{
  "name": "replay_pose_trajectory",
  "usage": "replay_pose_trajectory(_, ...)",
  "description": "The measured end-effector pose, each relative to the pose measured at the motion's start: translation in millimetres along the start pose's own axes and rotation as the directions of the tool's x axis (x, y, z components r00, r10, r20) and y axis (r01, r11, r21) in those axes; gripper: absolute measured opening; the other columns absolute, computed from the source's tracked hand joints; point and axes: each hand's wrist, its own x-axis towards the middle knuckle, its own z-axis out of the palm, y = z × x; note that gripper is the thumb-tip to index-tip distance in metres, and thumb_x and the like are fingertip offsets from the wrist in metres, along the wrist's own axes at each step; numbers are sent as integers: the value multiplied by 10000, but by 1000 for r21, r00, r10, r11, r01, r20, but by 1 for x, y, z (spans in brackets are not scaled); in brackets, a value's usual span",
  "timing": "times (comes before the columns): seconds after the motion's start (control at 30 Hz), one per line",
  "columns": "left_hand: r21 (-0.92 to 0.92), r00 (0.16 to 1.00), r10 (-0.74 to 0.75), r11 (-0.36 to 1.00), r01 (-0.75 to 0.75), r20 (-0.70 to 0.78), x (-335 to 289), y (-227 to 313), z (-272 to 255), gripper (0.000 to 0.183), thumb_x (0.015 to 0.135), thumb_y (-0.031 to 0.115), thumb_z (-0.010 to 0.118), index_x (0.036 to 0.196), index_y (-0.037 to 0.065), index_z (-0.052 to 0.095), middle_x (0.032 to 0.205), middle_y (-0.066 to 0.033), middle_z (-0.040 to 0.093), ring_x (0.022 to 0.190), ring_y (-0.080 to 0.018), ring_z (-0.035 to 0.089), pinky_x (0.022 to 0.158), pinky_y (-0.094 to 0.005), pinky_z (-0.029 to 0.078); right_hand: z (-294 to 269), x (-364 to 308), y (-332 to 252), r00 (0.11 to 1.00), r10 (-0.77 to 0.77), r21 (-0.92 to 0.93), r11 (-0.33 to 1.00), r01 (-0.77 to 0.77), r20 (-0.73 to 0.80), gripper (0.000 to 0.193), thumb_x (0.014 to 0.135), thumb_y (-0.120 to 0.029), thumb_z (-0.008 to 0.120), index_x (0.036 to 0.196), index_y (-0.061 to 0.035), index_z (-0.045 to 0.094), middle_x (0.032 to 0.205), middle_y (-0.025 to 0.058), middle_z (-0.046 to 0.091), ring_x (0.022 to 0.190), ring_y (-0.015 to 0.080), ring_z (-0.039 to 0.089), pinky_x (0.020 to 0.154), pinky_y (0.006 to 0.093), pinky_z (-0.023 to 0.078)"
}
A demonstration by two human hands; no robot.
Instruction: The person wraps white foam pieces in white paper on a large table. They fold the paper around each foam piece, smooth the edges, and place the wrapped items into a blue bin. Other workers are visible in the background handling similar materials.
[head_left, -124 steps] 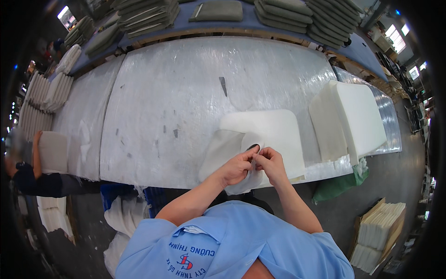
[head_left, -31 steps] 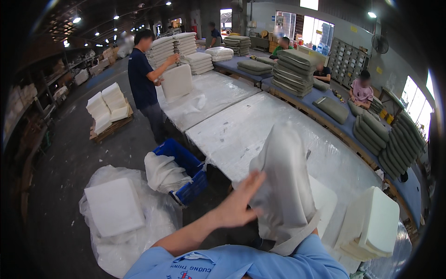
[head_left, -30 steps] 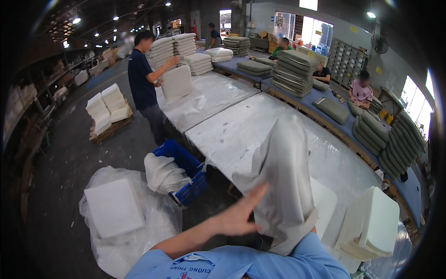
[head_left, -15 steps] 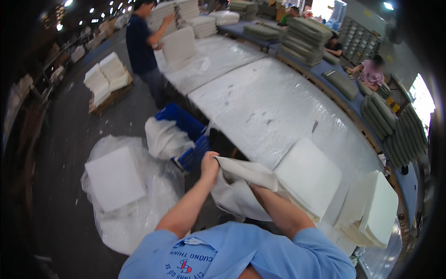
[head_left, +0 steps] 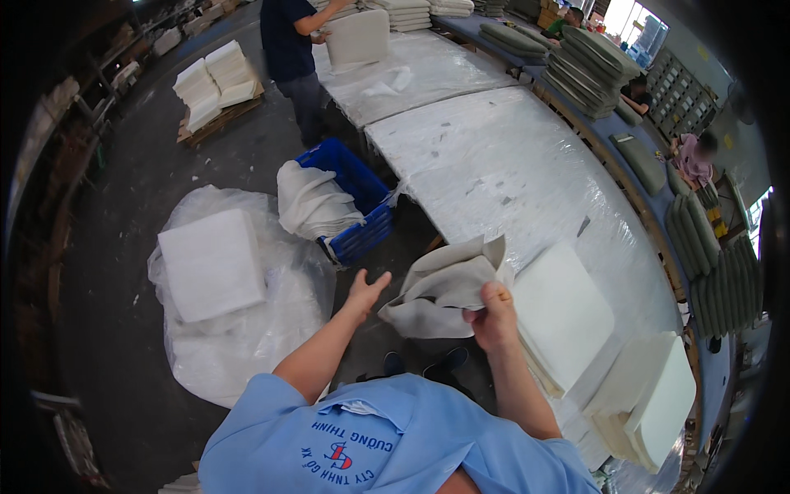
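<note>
A light grey fabric cushion cover (head_left: 444, 284) hangs from my right hand (head_left: 495, 315), its folds sagging open above the floor beside the table. The thumb and fingers of that hand pinch its right edge. To the left of the cover, and apart from it, my left hand (head_left: 367, 294) is empty with its fingers spread. White foam cushion pads (head_left: 564, 309) lie in a stack on the table just right of my right hand. Beyond my left hand is a blue plastic crate (head_left: 362, 235) with whitish fabric covers (head_left: 313, 202) draped over its near left side.
The long table (head_left: 485, 173) is wrapped in clear film. More foam pads (head_left: 650, 403) stand at its near right. White foam (head_left: 212, 265) lies on plastic sheeting on the floor at left. A co-worker (head_left: 288, 49) stands at the far end, handling a white pad.
My left hand has let go of the cover and spread its fingers. My right hand, formerly hidden inside the folds, now shows gripping the right edge. The view has shifted slightly.
</note>
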Motion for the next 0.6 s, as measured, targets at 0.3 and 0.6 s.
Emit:
replay_pose_trajectory(0.3, -337, 354, 147, 751, 568, 924, 15, -38, 71, 414, 959, 308, 668, 1275, 49, 600, 1116, -231, 678, 1007, -404, 715, 848, -654, 569, 12, -21, 54, 965, 157, -86, 986, -141, 208, 260, 1027, -241, 693, 1182, -33, 677, 1017, 93, 741, 857, 167, 718, 770, 308, 584)
replay_pose_trajectory(0.6, -802, 969, -105, 545, 245, 224, 37, -8, 24, 353, 1088, 184, 551, 1378, -17, 574, 1267, -216, 666, 1089, -414, 710, 916, -612, 593, -112, -106, -48, 886, -3, -62, 998, -30, -465, 182, 972, -220, 703, 1084, -79, 679, 917, 28, 701, 696, 114, 629, 551, 320, 520)
